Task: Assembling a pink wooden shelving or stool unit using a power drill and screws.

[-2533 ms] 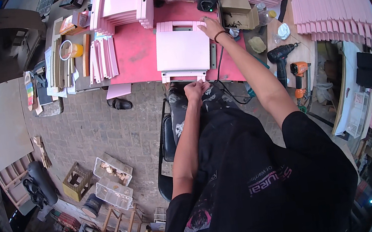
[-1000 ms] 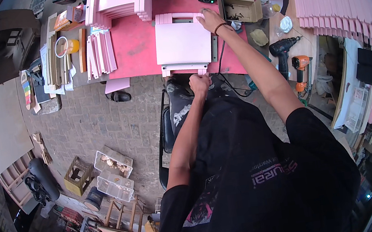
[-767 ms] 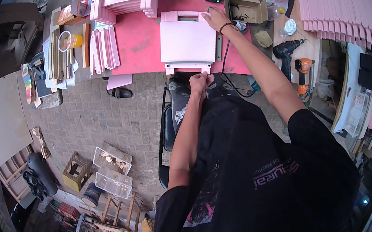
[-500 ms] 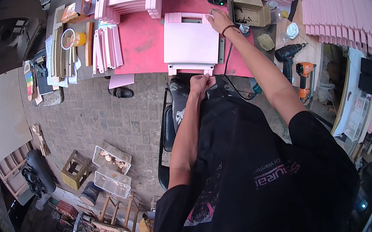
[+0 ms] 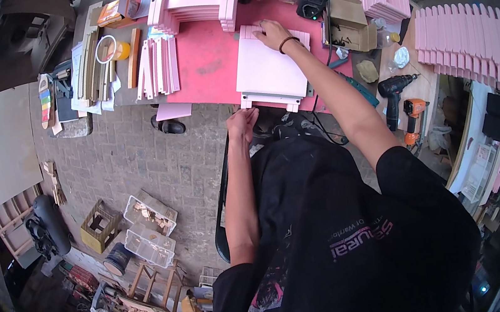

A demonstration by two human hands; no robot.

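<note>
A pale pink wooden panel frame (image 5: pixel 271 68) lies tilted on the red table top (image 5: pixel 203 67), its short legs jutting over the near edge. My left hand (image 5: pixel 242 125) is closed, fingertips pinching the end of the near left leg. Across the far edge of the panel reaches my right hand (image 5: pixel 273 33), fingers curled down onto the frame there; their tips are partly hidden. A brown bracelet circles the right wrist. Behind the panel rises a stack of pink frames (image 5: pixel 195 2).
Pink strips (image 5: pixel 157 67) stand left of the panel, near a cup (image 5: pixel 113 49) with yellow contents. To the right are a black charger (image 5: pixel 312 2), a cardboard box of screws (image 5: pixel 351 23), a drill (image 5: pixel 392 96), an orange nail gun (image 5: pixel 414 115) and rows of pink slats (image 5: pixel 469 45). A black cable hangs beside the panel.
The panel frame has turned slightly clockwise. My right hand has shifted from its far right corner leftward along the far edge; my left hand has moved to the near left leg.
</note>
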